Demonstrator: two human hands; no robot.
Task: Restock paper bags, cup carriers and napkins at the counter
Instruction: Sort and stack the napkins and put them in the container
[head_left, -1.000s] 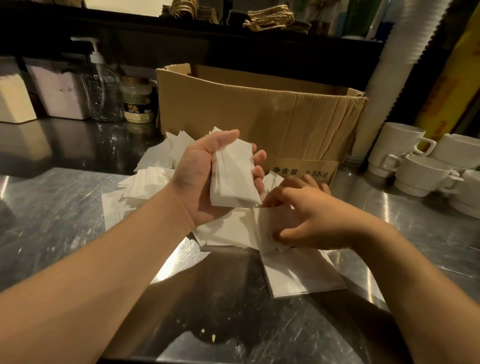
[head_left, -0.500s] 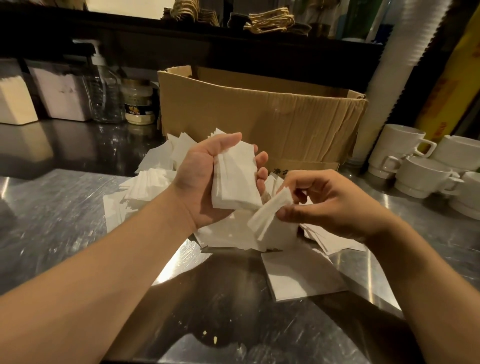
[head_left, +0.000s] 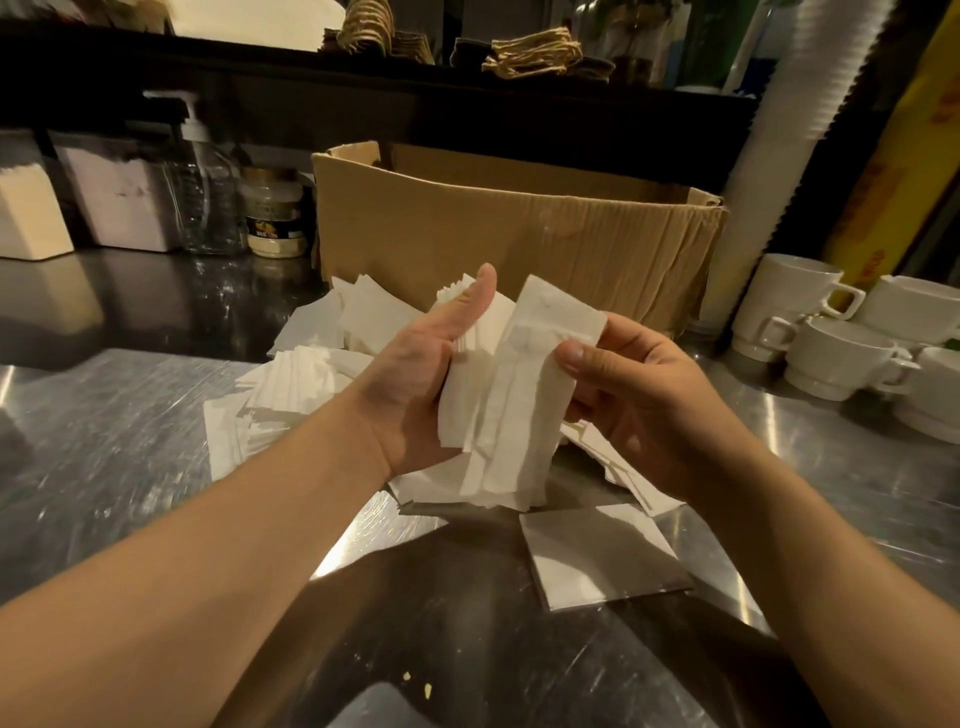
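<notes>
Bare steel counter (head_left: 104, 441) lies open near and left. Loose napkins (head_left: 311, 374) litter the middle; a cardboard box (head_left: 519, 234) blocks the far side, white cups (head_left: 841, 353) the right.

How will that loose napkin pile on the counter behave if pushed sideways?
The loose napkin pile would probably shear and fan out rather than slide as a block: its sheets already lie skewed. Likely light and floppy, since the napkin stack sags below the left hand. The steel counter looks smooth, so it may skid.
</notes>
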